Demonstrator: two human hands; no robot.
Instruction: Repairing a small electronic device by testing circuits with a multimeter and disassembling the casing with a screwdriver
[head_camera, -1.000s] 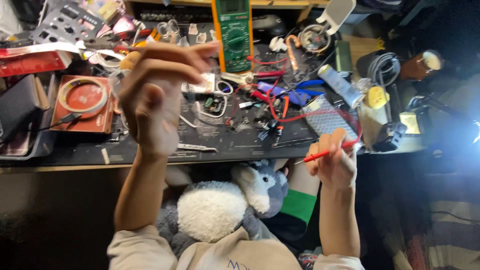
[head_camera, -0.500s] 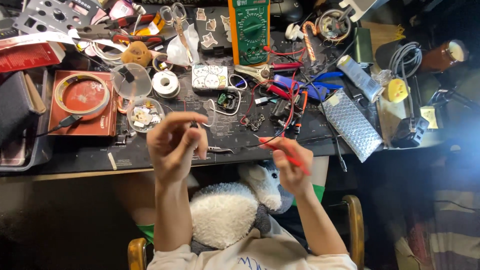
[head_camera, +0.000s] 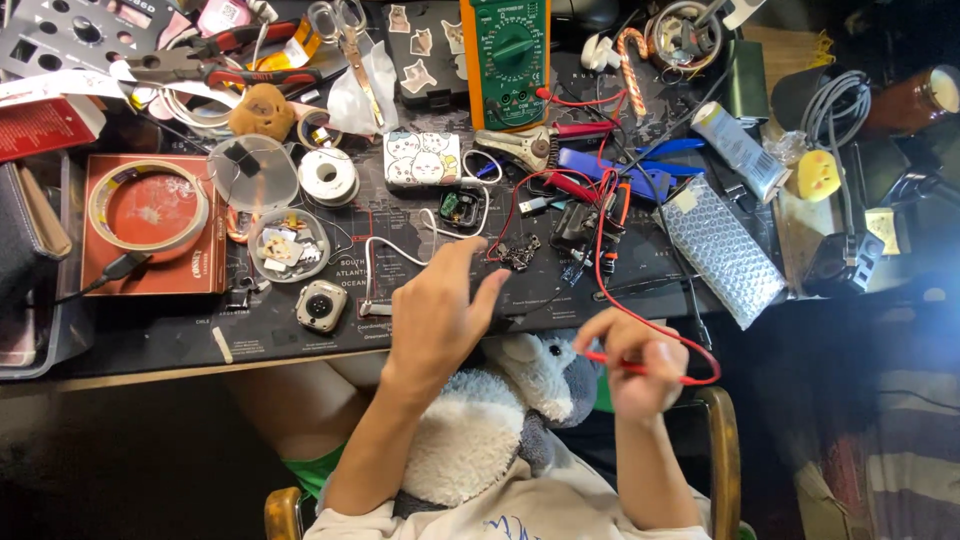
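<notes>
Pinching a red probe in a narrow grip, the right hand hovers just off the table edge, above a plush toy. The left hand reaches with loose, empty fingers toward a small circuit board. Left of it, a round clear dish holds small mixed parts; another clear dish holds a black clip.
</notes>
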